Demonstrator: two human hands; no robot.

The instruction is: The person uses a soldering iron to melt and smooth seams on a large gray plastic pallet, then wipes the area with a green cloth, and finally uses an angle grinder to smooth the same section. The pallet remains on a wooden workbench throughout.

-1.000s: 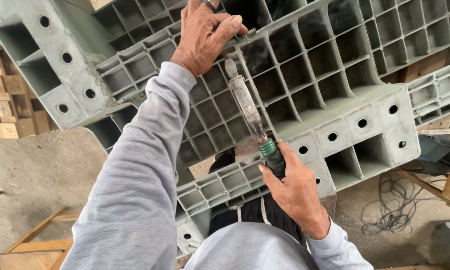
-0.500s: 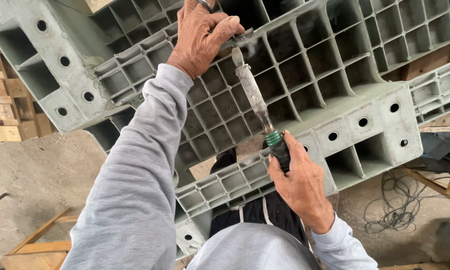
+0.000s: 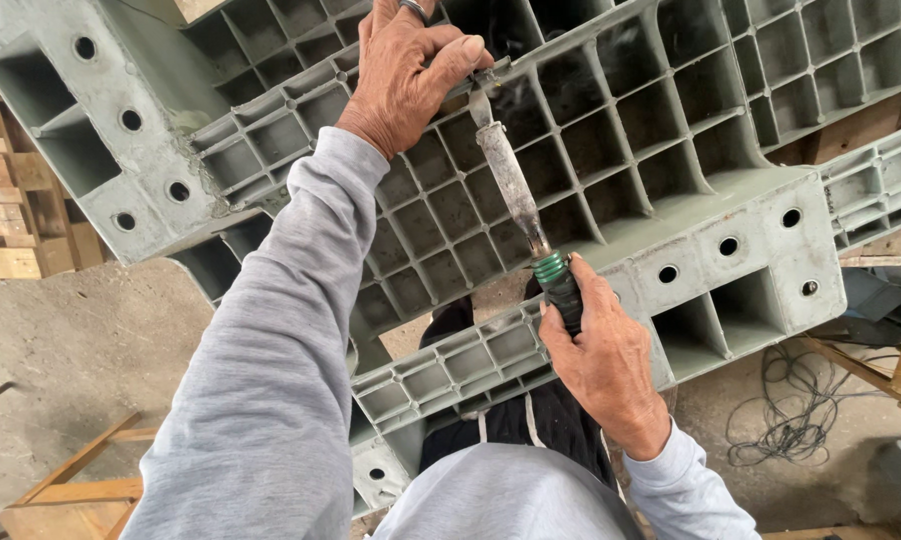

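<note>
Head view, one frame: a large grey-green plastic pallet (image 3: pixel 671 130) is lying tilted across the upper frame, its underside of open square cells facing the camera; the cells are holding nothing visible beyond shadow and pale dust. One long knife-like tool is spanning these cells, its dull, dust-coated blade (image 3: pixel 509 175) running from upper left to lower right, ending in a green ribbed collar (image 3: pixel 549 266) and a dark handle (image 3: pixel 565 297). The right hand (image 3: pixel 611 365) is wrapping its fingers closed around that handle, just below the collar. The left hand (image 3: pixel 401 75) is reaching up along a grey sleeve (image 3: pixel 271 370), its thumb and fingers pressed together on the blade's tip where it is meeting a pallet rib; a ring is showing on one finger. Corner blocks of the pallet are carrying round holes: five are showing on the left block (image 3: pixel 121 170) and four on the right block (image 3: pixel 761 240). A second, similar pallet edge (image 3: pixel 881 190) is projecting at the far right, just beside the first. Below the pallet, dark trousers (image 3: pixel 531 420) are showing between the arms. One tangle of dark cable (image 3: pixel 791 410) is lying on the concrete floor (image 3: pixel 81 340) at lower right. Stacked wooden boards (image 3: pixel 1 200) are standing at the left edge, and one wooden frame (image 3: pixel 71 490) is lying at lower left; the left arm is hiding much of the floor between.
</note>
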